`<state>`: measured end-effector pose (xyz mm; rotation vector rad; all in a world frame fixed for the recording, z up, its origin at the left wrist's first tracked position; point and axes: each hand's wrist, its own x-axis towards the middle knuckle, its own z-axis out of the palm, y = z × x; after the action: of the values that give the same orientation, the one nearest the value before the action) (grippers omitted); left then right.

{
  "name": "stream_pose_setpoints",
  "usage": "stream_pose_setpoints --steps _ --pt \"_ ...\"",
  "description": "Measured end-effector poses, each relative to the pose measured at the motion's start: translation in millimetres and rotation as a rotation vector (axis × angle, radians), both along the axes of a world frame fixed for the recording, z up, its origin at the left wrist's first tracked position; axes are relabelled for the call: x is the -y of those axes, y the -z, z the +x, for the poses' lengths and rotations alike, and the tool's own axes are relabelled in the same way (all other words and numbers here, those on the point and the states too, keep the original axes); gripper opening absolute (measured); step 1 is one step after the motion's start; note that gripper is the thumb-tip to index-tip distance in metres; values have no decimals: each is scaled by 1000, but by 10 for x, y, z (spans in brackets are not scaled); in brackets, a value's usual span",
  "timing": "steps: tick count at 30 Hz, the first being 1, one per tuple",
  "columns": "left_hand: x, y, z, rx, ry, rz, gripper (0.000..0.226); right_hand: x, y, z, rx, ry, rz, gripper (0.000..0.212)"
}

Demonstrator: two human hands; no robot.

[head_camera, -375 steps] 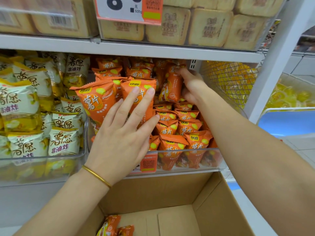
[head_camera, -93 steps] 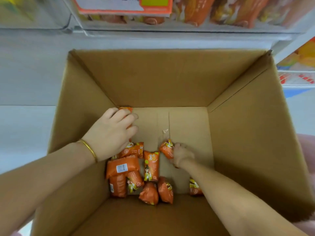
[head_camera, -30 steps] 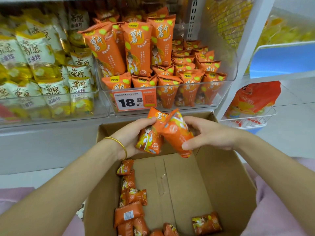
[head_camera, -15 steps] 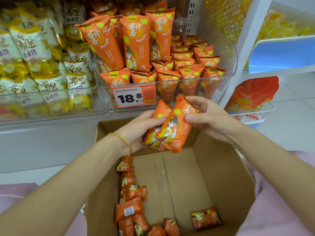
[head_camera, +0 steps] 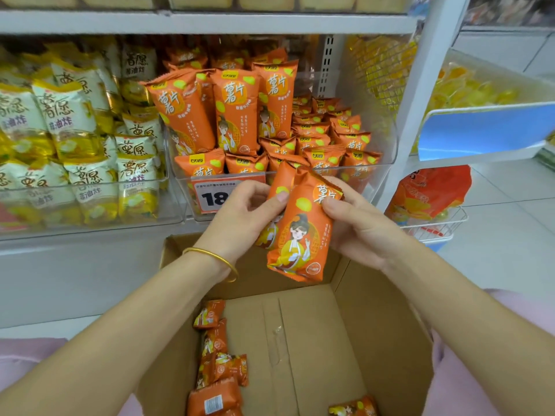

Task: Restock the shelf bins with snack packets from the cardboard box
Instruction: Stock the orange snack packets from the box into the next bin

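Two orange snack packets point(head_camera: 300, 235) are held upright, one behind the other, above the open cardboard box point(head_camera: 387, 340). My left hand point(head_camera: 243, 217), with a gold bangle at the wrist, grips them from the left, thumb on the front packet. My right hand point(head_camera: 357, 226) pinches the front packet's top right corner. Just behind them stands the clear shelf bin point(head_camera: 387, 163) packed with the same orange packets, three of them upright at its back left. Several more orange packets point(head_camera: 216, 367) lie along the left of the box floor.
A clear bin of white-and-yellow packets point(head_camera: 75, 151) fills the shelf to the left. A white shelf upright point(head_camera: 420, 94) stands right of the orange bin, with a wire basket holding a large orange bag point(head_camera: 429, 193) beyond it. A price tag point(head_camera: 210, 195) fronts the orange bin.
Both hands have lifted the two packets up from over the box toward the front of the orange bin. The front packet has turned upright with its printed face toward me.
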<state>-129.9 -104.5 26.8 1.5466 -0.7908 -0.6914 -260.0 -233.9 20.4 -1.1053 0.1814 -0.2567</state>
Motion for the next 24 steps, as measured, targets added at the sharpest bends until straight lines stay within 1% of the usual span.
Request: stream_pose_setpoints --steps 2,3,4,5,6,7,8,10,12,14,15,18,21,24 --pt "20 -114 54 215 -18 -77 7 106 -137 50 47 59 -52 89" --pt "26 -168 106 406 -65 -113 11 176 -235 88 72 94 -99 89" --pt "29 -216 169 652 -131 -128 21 254 -344 136 102 125 -153 85" --pt "31 -254 250 919 -198 -108 30 328 -459 190 136 152 -204 80" --pt "35 -267 339 1137 -252 -74 35 387 -578 249 162 175 -242 76" --pt "36 -261 416 1285 -278 -36 37 437 -690 313 176 190 -271 72" --pt "40 -238 480 1378 -286 0 37 481 -784 389 176 197 -301 67" --pt "62 -186 555 1466 -281 76 38 545 -911 544 140 190 -398 58" --pt "98 -140 605 1531 -277 126 41 591 -970 679 97 171 -545 52" --pt "131 -138 645 1576 -279 162 43 640 -975 778 53 162 -640 40" --pt "142 -142 661 1586 -283 172 43 661 -959 809 26 165 -673 38" --pt "153 -130 693 1600 -295 173 44 702 -866 852 -63 205 -823 48" --pt "144 -147 692 1600 -309 165 45 724 -802 837 -87 208 -781 58" --pt "150 -156 664 1593 -304 150 45 722 -777 822 -123 192 -792 60"
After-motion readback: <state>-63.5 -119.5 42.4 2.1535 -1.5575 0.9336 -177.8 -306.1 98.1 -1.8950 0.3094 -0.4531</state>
